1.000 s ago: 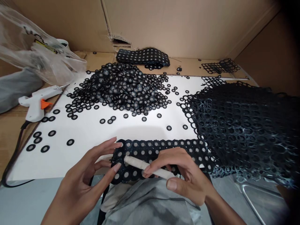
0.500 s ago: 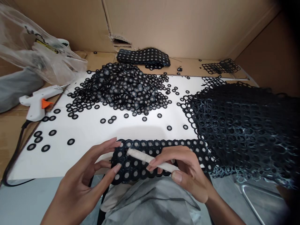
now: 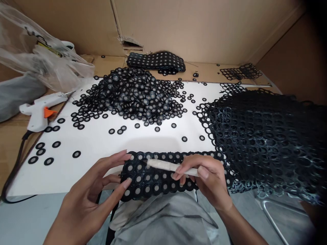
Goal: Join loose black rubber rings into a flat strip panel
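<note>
A strip of joined black rings with pale grey centres [image 3: 156, 188] lies along the front edge of the white board, over my lap. My left hand [image 3: 94, 190] holds its left end, thumb on the near corner and fingertips at the far corner. In my right hand [image 3: 206, 173] is a white pen-like tool [image 3: 163, 165] with a thin dark tip, pinched between thumb and fingers. It lies nearly level over the strip, its tip pointing left near the far rows; whether it touches them I cannot tell. My right hand hides part of the strip.
A heap of loose black rings [image 3: 133, 95] covers the middle of the white board [image 3: 97, 173]. A large black ring mesh [image 3: 260, 136] lies at right. A white glue gun [image 3: 38, 112] with its cord is at left, by a clear plastic bag [image 3: 63, 64]. Another strip [image 3: 155, 62] lies behind.
My right hand has shifted right and slightly away from me. The tool's tip has moved right and a little up, and the tool lies more level. My left hand stays on the strip.
</note>
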Demonstrator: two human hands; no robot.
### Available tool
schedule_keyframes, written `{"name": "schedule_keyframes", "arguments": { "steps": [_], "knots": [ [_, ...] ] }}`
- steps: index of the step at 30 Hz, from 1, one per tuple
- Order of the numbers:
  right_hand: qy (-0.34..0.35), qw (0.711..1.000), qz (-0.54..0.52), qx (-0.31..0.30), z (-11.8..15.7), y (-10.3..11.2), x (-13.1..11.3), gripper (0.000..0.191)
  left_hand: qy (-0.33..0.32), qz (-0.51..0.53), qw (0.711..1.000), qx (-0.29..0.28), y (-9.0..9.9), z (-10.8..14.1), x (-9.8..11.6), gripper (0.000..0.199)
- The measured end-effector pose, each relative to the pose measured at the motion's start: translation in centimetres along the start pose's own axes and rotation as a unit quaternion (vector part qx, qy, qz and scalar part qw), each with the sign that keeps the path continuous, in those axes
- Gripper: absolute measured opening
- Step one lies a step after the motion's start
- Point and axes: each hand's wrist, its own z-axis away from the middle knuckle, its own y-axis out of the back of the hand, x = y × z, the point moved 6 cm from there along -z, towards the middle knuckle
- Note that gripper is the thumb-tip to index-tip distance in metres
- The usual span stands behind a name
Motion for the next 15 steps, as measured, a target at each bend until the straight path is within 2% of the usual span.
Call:
{"name": "schedule_keyframes", "arguments": {
  "steps": [5, 15],
  "knots": [
    [0.012, 0.999, 0.025, 0.036, 0.06, 0.37, -0.1, 0.033, -0.005, -0.001, 1.0, -0.003, 0.02, 0.11, 0.03, 0.052],
    [0.005, 1.0, 0.024, -0.002, 0.36, 0.01, 0.14, 0.036, -0.011, 0.001, 1.0, 0.004, 0.12, 0.01, 0.23, 0.052]
  ]
}}
